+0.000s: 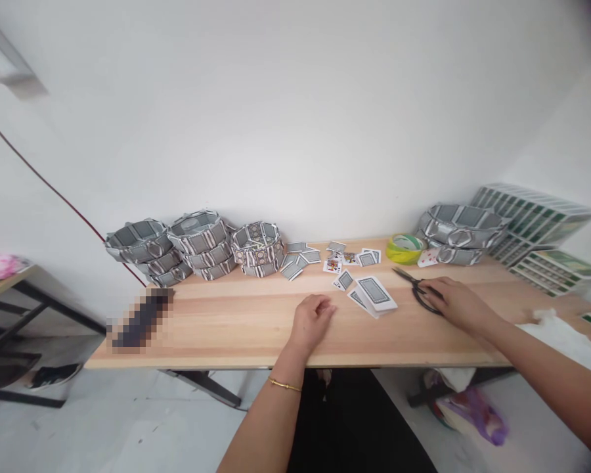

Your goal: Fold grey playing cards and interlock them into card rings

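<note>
My right hand (448,302) is closed on the black handles of a pair of scissors (426,303); their blades point to the far left, just above or on the table. My left hand (312,322) rests near the table's front edge, fingers loosely curled, with nothing visible in them. Between the hands lie folded playing cards (374,293), backs up, and a small folded card piece (343,281). Behind them more loose cards (300,259) are scattered, some showing faces.
Along the wall stand stacked rings of folded cards (201,246), a patterned ring (259,249) and another stack (463,233). A yellow tape roll (406,249) sits near the right stack. Card boxes (532,217) and white tissue (561,341) occupy the right side of the wooden table (236,328).
</note>
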{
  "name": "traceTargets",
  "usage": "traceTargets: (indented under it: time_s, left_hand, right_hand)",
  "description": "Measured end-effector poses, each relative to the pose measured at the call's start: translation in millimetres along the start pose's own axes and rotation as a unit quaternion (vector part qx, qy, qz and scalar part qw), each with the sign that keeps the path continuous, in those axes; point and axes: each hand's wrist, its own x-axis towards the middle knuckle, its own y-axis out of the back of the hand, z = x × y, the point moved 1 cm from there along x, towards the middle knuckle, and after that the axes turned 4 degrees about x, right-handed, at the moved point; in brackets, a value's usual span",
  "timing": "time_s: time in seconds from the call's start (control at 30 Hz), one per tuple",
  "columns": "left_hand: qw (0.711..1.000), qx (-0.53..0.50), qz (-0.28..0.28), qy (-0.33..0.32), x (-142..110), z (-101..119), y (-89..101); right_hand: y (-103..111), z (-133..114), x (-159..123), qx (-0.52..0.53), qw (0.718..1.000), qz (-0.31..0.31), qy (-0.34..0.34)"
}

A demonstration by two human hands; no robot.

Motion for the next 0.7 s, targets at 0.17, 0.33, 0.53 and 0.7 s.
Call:
traceTargets:
  time_s: [0.17,0.33,0.53,0.7]
  left_hand:
    - [1.0,0.003,-0.002,0.001,0,0,0.3]
    - [1.0,0.012,-0.003,-0.002,1,2,0.2]
    - [1.0,0.017,-0.003,-0.008,1,1,-1.4]
    - [1.0,0.01,0.001,-0.002,2,0,-1.3]
  right_hand:
    - [5,11,-5,0.03,0.999,-0.025,-0.026]
    - [12,15,-13,-0.003,0.999,-0.027,-0.026]
    - [4,-35,1,-0.015,0.999,0.043,0.004]
    - [-18,-94,20,0.039,0.998,0.032,-0.03]
